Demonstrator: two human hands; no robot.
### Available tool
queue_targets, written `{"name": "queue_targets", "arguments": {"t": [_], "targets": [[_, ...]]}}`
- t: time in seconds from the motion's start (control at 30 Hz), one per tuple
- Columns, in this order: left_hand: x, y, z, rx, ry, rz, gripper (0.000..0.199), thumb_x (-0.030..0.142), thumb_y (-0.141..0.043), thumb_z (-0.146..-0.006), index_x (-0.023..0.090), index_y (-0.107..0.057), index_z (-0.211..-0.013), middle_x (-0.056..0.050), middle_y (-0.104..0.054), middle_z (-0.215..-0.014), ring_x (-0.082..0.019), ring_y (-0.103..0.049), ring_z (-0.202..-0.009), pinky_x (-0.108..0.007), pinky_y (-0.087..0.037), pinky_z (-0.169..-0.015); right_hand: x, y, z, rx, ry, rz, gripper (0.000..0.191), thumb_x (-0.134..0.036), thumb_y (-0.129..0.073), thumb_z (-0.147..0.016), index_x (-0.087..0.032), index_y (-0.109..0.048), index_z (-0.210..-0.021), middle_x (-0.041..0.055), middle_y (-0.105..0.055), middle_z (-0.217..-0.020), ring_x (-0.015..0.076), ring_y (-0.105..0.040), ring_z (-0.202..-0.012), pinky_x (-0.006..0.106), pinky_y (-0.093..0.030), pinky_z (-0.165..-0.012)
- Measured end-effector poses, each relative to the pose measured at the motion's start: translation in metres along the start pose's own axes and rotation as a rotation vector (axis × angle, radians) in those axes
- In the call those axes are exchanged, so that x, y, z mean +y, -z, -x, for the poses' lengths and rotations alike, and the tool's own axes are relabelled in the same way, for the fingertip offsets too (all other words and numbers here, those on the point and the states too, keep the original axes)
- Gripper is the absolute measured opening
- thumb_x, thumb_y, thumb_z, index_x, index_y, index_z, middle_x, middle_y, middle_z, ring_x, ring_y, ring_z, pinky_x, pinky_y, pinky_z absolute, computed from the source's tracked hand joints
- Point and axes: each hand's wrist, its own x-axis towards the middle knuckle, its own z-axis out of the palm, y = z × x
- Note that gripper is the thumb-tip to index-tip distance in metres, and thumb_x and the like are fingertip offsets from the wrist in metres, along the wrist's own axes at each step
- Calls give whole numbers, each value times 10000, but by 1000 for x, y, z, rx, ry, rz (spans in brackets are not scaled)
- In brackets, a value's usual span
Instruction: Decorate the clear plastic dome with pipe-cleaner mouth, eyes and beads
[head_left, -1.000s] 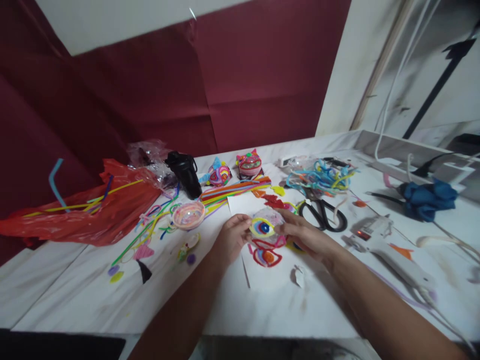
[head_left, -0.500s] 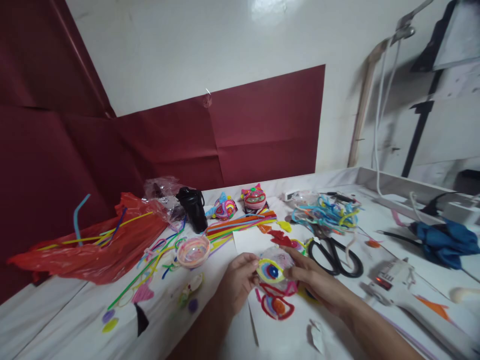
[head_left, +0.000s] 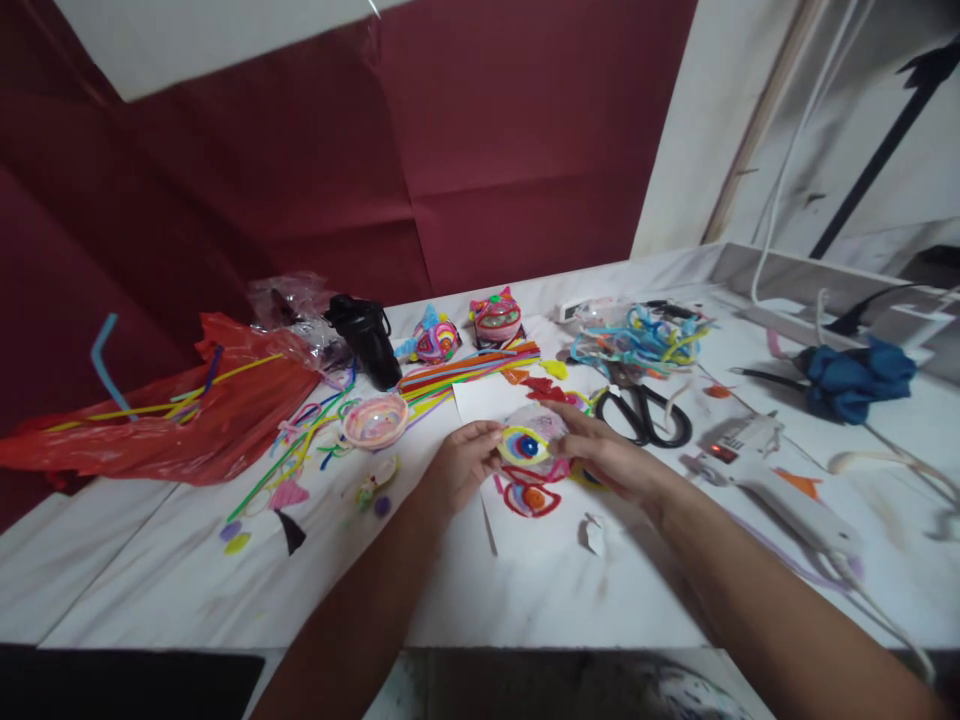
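Observation:
Both hands hold an eye-shaped piece (head_left: pixel 526 446) over a white sheet, with rings of yellow and pale blue round a dark blue centre. My left hand (head_left: pixel 463 460) pinches its left end between thumb and fingers. From the right, my right hand (head_left: pixel 604 452) grips it, with fingers curled round a clear, rounded plastic piece (head_left: pixel 553 422) behind the eye. Whether the eye is fixed to that plastic cannot be told. Just below lies a second eye shape (head_left: pixel 531 498), red-edged with an orange centre. The right hand partly covers a dark and yellow piece (head_left: pixel 589 476).
Black-handled scissors (head_left: pixel 646 415) and a glue gun (head_left: pixel 787 500) lie to the right. Leftward are a pink-rimmed bowl (head_left: pixel 375 421), a black tumbler (head_left: pixel 365 340) and a red plastic bag (head_left: pixel 172 415). Two decorated balls (head_left: pixel 497 318) stand behind a bundle of pipe cleaners (head_left: pixel 469 368).
The view has tilted downward, so the table's front edge now shows. Both hands keep the eye-shaped piece in nearly the same place above the paper.

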Motion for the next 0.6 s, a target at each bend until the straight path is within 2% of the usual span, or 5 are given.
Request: {"name": "queue_targets", "arguments": {"t": [0.2, 0.43, 0.6], "targets": [[0, 1, 0, 4, 7, -2, 307, 208, -868, -556, 114, -668, -770, -30, -656, -717, -106, -584, -656, -234, -419, -619, -5, -3, 1, 18, -50, -18, 799, -278, -714, -571, -242, -468, -1331, 55, -616, -1268, 301, -537, -1200, 439, -392, -1049], [-2, 3, 0, -1, -16, -26, 335, 238, -873, -533, 133, -668, -777, -1, -627, -683, -80, -538, -594, -219, -391, -582, -5, -3, 3, 4, -57, -32, 745, -281, -709, -601, -250, -491, -1312, 49, -628, -1257, 291, -568, -1158, 409, -450, -969], [-2, 2, 2, -35, -81, -63, 343, 256, -868, -545, 150, -649, -787, 8, -616, -708, -77, -531, -605, -209, -392, -573, -4, -1, 4, -3, -54, -22, 730, -259, -702, -606, -252, -497, -1307, 38, -645, -1228, 271, -600, -1095, 378, -479, -902]]}}
